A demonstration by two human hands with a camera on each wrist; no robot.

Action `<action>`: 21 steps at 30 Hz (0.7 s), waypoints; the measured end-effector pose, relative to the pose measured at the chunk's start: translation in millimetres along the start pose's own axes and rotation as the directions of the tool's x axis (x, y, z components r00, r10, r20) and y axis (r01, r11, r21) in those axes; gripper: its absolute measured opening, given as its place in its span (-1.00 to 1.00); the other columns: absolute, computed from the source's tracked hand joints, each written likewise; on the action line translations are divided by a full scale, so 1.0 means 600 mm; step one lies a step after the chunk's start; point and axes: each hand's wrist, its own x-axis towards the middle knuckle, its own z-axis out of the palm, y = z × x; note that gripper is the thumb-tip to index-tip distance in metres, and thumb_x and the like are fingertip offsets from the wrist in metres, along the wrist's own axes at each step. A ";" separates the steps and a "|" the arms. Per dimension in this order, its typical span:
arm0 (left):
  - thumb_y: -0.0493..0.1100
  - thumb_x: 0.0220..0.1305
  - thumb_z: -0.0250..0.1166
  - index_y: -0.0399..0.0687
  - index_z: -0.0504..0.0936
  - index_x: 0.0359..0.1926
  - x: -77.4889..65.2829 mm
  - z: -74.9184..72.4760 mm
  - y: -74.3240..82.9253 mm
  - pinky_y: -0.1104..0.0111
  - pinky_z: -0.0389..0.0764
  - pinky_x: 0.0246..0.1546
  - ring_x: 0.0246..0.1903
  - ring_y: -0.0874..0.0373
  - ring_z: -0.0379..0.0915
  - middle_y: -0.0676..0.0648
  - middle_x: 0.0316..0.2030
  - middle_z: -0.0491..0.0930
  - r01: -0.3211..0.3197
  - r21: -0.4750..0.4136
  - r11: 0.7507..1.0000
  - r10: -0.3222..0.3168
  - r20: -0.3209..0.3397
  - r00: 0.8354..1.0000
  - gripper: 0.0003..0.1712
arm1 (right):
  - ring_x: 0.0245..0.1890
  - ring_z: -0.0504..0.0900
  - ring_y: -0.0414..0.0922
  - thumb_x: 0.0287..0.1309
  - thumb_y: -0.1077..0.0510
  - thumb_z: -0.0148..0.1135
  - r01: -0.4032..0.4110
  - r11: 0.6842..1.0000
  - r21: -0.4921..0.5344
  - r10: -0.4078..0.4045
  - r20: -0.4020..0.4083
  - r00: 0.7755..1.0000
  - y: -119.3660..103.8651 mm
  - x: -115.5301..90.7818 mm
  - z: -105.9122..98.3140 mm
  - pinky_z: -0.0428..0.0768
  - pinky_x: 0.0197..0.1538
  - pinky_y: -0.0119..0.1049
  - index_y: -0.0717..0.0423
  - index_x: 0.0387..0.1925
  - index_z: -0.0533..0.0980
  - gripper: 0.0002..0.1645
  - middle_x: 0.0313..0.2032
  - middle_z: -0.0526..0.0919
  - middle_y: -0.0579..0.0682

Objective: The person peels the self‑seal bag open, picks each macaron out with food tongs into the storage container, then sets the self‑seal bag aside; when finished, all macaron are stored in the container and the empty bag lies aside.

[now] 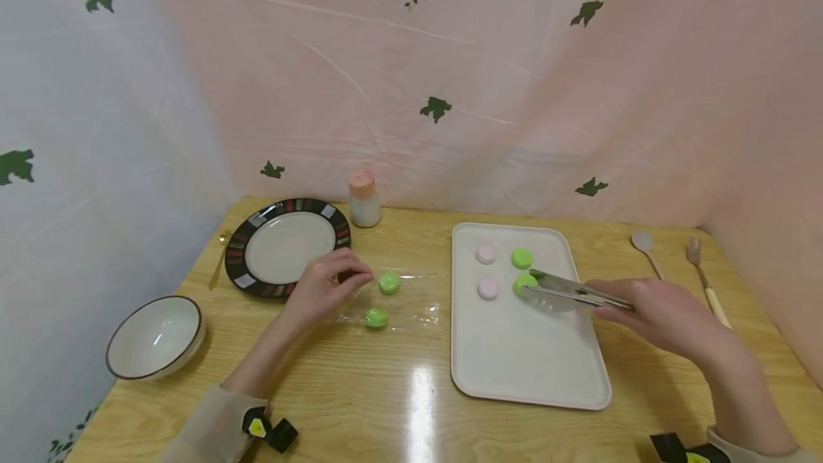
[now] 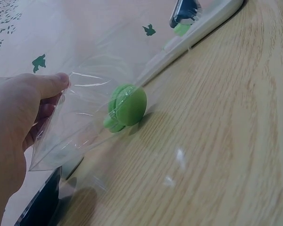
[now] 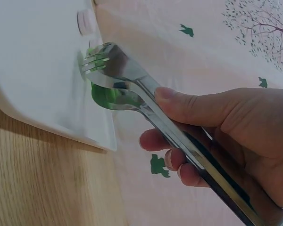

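Note:
My left hand (image 1: pixel 324 284) pinches the edge of a clear plastic bag (image 2: pixel 80 110) between thumb and fingers. Inside the bag lie two green macarons, one farther back (image 1: pixel 388 282) and one nearer (image 1: pixel 376 318). With my right hand (image 1: pixel 662 316) I grip metal tongs (image 3: pixel 162 117), whose forked and rounded ends stand around a green macaron (image 1: pixel 524 284) on the white tray (image 1: pixel 521 363). Whether the tongs squeeze it, I cannot tell. Another green macaron (image 1: pixel 521 258) and two pale pink macarons (image 1: pixel 486 271) share the tray.
A dark-rimmed plate (image 1: pixel 289 245) stands behind my left hand, and a bowl (image 1: pixel 154 338) at the left edge. A pink-topped shaker (image 1: pixel 364 198) is at the back. At right lie a spoon (image 1: pixel 643 243) and a fork (image 1: pixel 704 277); a small gold spoon (image 1: pixel 218 263) lies left.

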 end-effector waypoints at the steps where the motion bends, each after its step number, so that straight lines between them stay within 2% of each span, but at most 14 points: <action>1: -0.10 0.18 0.32 0.06 0.71 -0.35 0.000 0.000 0.000 0.55 0.48 -0.41 -0.39 0.36 0.45 0.15 -0.40 0.60 0.003 0.004 1.000 -0.003 -0.003 1.000 -0.93 | -0.25 0.67 -0.12 0.12 -0.19 0.24 -0.002 1.000 0.000 0.002 0.007 1.000 0.000 0.001 0.000 0.56 -0.30 -0.11 -0.07 0.08 0.56 -0.48 -0.14 0.72 -0.04; 6: -0.23 0.12 0.36 -0.06 0.71 -0.37 0.000 0.002 0.004 0.56 0.46 -0.41 -0.40 0.30 0.46 0.06 -0.42 0.61 0.016 0.015 1.000 -0.016 -0.011 1.000 -0.97 | -0.23 0.67 -0.10 0.12 -0.19 0.24 -0.013 1.000 0.009 0.013 0.039 0.999 0.000 0.004 0.000 0.57 -0.29 -0.08 -0.08 0.07 0.56 -0.48 -0.13 0.72 -0.04; 10: -0.31 0.10 0.36 -0.15 0.70 -0.38 0.003 -0.003 0.024 0.56 0.46 -0.40 -0.41 0.24 0.47 0.01 -0.43 0.61 0.017 0.011 1.000 -0.017 -0.013 1.000 -0.97 | -0.22 0.67 -0.10 0.12 -0.16 0.25 -0.017 1.000 0.004 0.017 0.054 0.998 -0.001 0.005 0.001 0.58 -0.26 -0.06 -0.07 0.07 0.56 -0.49 -0.13 0.71 -0.04; 15: -0.33 0.11 0.34 -0.18 0.70 -0.38 0.005 -0.011 0.050 0.56 0.46 -0.39 -0.40 0.24 0.48 -0.01 -0.43 0.61 0.013 0.008 1.000 -0.013 -0.012 1.000 -0.97 | -0.24 0.66 -0.12 0.12 -0.16 0.24 -0.026 1.000 0.000 0.026 0.075 0.997 -0.001 0.006 0.002 0.58 -0.27 -0.06 -0.05 0.08 0.55 -0.48 -0.12 0.71 -0.03; 21: -0.32 0.12 0.34 -0.18 0.69 -0.38 0.005 -0.011 0.053 0.57 0.44 -0.41 -0.42 0.24 0.46 -0.02 -0.43 0.61 0.007 0.000 1.000 -0.007 -0.011 1.000 -0.97 | -0.23 0.66 -0.11 0.12 -0.16 0.24 -0.034 0.999 0.010 0.033 0.085 0.996 -0.001 0.005 0.001 0.57 -0.29 -0.08 -0.06 0.09 0.55 -0.48 -0.12 0.71 -0.03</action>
